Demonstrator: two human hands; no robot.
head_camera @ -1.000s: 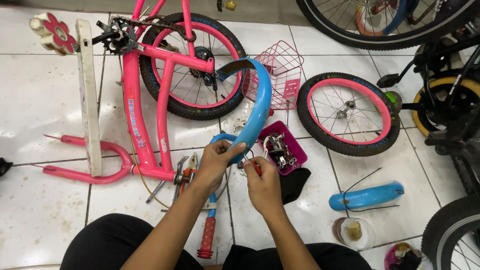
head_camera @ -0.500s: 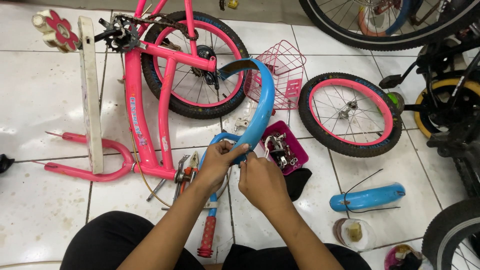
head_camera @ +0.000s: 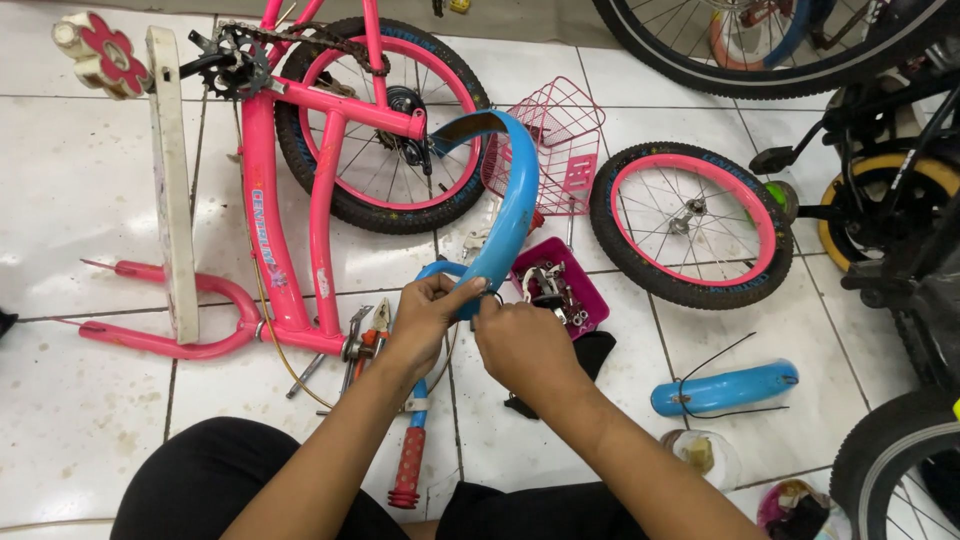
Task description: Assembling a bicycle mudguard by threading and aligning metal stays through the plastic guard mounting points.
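Head view showed the left hand closed around the near end of a curved blue plastic bicycle mudguard, thumb on top. The right hand was pressed close against it, fingers curled at the same end; whether it pinched a small part there could not be told. A second before, the right hand had sat lower and a little apart, with something red at its fingertips; it had since come up to meet the left, so the work had gone from fetching to fitting at the mudguard's tip.

That mudguard arched away from the hands toward the far side, its top just beside a pink wire basket. Left of it lay an upturned pink bicycle frame with its rear wheel. Right of the hands sat a magenta parts tray, and beyond it a loose pink-rimmed wheel. A second, shorter blue mudguard lay near right on the white tiled floor.
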